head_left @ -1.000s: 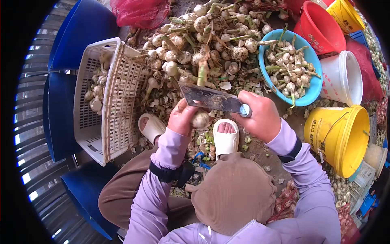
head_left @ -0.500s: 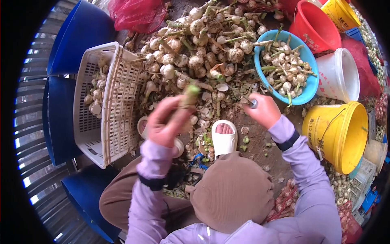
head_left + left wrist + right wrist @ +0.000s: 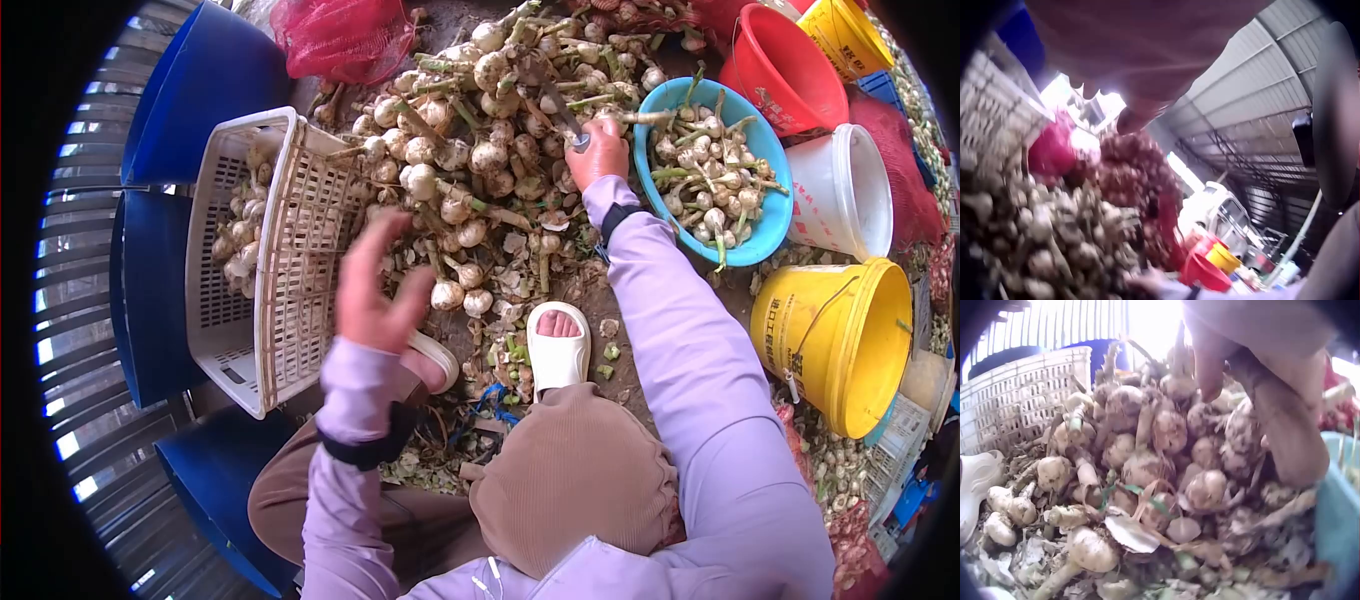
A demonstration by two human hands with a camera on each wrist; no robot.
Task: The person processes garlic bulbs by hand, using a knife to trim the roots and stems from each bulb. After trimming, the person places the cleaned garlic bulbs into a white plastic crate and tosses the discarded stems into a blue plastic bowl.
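In the head view my left hand is blurred, its thumb and fingers spread with nothing between them, beside the white basket. The wrist view shows that left hand large and dark at the top. My right hand reaches forward over the garlic heap and grips a knife, its blade pointing away over the bulbs. In the right wrist view the knife's thick handle sticks out of the fist, above dirty garlic bulbs with cut and long stems.
A blue basin with small garlic stands right of the heap. Red, white and yellow buckets line the right side. Blue tubs stand at left, behind the basket holding several bulbs. Trimmings litter the floor around the sandals.
The knife cut at a garlic stem between both hands; then they parted. My left hand has let go of the garlic and moved left; my right hand has moved forward over the heap with the knife.
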